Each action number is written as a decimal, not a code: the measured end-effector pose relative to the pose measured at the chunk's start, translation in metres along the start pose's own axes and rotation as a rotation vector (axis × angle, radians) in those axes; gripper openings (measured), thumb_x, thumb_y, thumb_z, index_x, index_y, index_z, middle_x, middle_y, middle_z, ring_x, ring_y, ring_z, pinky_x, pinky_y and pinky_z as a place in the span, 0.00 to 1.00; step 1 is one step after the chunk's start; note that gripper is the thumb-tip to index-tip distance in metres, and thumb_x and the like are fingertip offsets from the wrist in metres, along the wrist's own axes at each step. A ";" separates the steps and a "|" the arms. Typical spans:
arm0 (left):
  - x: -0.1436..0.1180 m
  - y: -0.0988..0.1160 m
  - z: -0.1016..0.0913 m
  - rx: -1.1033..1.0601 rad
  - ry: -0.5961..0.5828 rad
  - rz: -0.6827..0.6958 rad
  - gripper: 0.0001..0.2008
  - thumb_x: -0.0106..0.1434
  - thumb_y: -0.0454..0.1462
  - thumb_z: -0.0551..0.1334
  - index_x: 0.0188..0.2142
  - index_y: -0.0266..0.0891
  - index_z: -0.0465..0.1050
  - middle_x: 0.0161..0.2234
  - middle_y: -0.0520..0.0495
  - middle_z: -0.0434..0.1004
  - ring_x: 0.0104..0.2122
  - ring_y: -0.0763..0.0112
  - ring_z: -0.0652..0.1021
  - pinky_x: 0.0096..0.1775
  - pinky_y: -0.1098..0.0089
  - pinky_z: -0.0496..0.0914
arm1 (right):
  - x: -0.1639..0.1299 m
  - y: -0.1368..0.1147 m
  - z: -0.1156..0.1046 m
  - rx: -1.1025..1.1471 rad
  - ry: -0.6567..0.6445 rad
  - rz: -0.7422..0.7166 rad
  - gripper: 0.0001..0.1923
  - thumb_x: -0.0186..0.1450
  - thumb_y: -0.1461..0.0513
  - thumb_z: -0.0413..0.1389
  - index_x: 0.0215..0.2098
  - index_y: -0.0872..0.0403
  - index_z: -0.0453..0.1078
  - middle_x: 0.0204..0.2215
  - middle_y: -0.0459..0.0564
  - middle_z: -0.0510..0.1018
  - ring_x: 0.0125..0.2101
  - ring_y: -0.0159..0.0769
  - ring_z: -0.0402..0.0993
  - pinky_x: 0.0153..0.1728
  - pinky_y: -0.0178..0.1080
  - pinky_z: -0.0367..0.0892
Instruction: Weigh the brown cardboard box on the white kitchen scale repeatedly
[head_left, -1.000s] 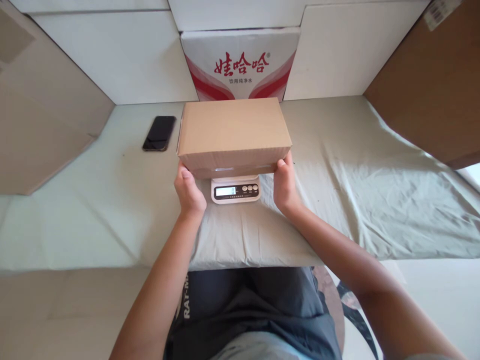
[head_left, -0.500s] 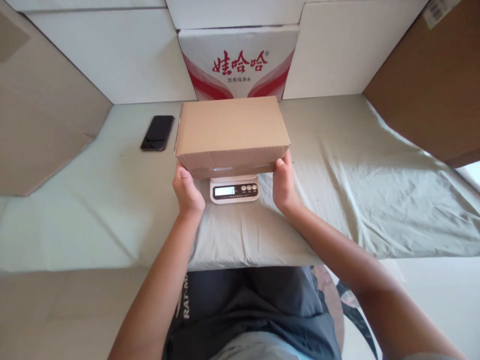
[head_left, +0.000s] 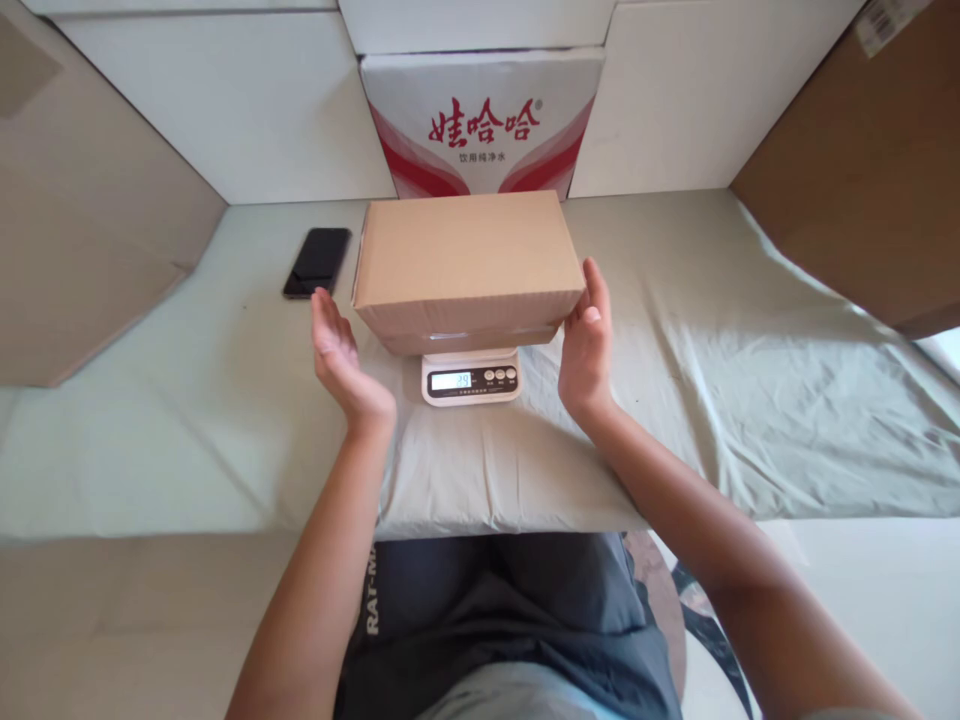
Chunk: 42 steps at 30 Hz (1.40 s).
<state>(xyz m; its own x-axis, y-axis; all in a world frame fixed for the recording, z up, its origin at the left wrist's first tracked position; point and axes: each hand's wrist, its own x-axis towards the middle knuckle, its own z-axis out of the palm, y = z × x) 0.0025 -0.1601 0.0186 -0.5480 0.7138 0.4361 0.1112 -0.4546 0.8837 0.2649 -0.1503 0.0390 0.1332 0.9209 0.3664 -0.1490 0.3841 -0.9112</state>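
A closed brown cardboard box [head_left: 469,250] rests on a small white digital scale [head_left: 471,398], whose platform it hides. Digits show on the scale's lit display, with buttons to the right of it. My left hand [head_left: 345,365] is off the box's left side, fingers stretched out and holding nothing. On the other side, my right hand [head_left: 587,345] is close beside the box's right front corner with its fingers extended; whether a fingertip still touches the cardboard I cannot tell.
A black smartphone [head_left: 319,262] lies left of the box on the pale green cloth [head_left: 187,450]. Behind stand white boxes, one a carton with red lettering [head_left: 484,125]. Large brown cartons flank the surface at left [head_left: 97,220] and right [head_left: 862,180].
Both hands have let go of the box and moved outward, the left one farther. Digits on the scale's display are now clearer. The box stays on the scale.
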 end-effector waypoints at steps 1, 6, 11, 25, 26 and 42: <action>0.002 -0.003 -0.002 0.016 -0.013 -0.014 0.39 0.72 0.65 0.45 0.72 0.49 0.60 0.79 0.45 0.53 0.80 0.58 0.51 0.78 0.52 0.49 | 0.001 -0.001 -0.001 0.005 0.011 0.006 0.36 0.70 0.36 0.49 0.72 0.32 0.56 0.78 0.37 0.57 0.81 0.50 0.46 0.81 0.64 0.45; 0.004 -0.013 -0.007 0.048 -0.056 -0.012 0.40 0.72 0.67 0.42 0.72 0.52 0.61 0.79 0.48 0.54 0.79 0.54 0.53 0.78 0.47 0.52 | 0.004 -0.003 -0.001 0.035 0.062 0.044 0.39 0.67 0.35 0.52 0.71 0.35 0.58 0.78 0.40 0.57 0.81 0.49 0.46 0.81 0.62 0.44; 0.004 -0.019 -0.003 0.006 -0.001 -0.010 0.38 0.74 0.65 0.40 0.70 0.51 0.66 0.77 0.46 0.60 0.78 0.55 0.58 0.77 0.49 0.56 | 0.003 -0.003 0.001 0.046 0.090 0.083 0.35 0.67 0.36 0.52 0.69 0.33 0.61 0.76 0.37 0.62 0.80 0.47 0.50 0.81 0.63 0.45; 0.014 -0.032 0.000 0.044 0.034 -0.099 0.45 0.71 0.68 0.39 0.72 0.44 0.64 0.76 0.37 0.62 0.76 0.57 0.64 0.74 0.55 0.62 | 0.017 0.028 -0.006 0.071 0.140 0.178 0.35 0.66 0.34 0.51 0.63 0.40 0.66 0.72 0.47 0.70 0.76 0.47 0.59 0.79 0.60 0.51; 0.014 -0.033 0.001 0.038 0.027 -0.100 0.45 0.71 0.68 0.39 0.72 0.44 0.64 0.76 0.37 0.62 0.76 0.57 0.64 0.74 0.55 0.61 | 0.018 0.030 -0.006 0.087 0.140 0.189 0.35 0.65 0.34 0.51 0.62 0.41 0.67 0.71 0.47 0.70 0.76 0.47 0.60 0.80 0.60 0.50; 0.016 -0.032 0.006 0.006 0.021 -0.152 0.47 0.69 0.70 0.44 0.68 0.40 0.69 0.73 0.31 0.67 0.74 0.52 0.68 0.72 0.54 0.65 | 0.030 0.052 -0.018 0.109 0.178 0.222 0.36 0.63 0.34 0.53 0.60 0.42 0.69 0.68 0.48 0.74 0.73 0.48 0.65 0.77 0.60 0.55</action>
<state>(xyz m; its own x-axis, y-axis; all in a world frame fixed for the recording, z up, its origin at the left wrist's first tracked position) -0.0051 -0.1310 -0.0019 -0.5758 0.7628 0.2941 0.0309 -0.3392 0.9402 0.2790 -0.1037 -0.0002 0.2541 0.9606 0.1126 -0.2963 0.1881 -0.9364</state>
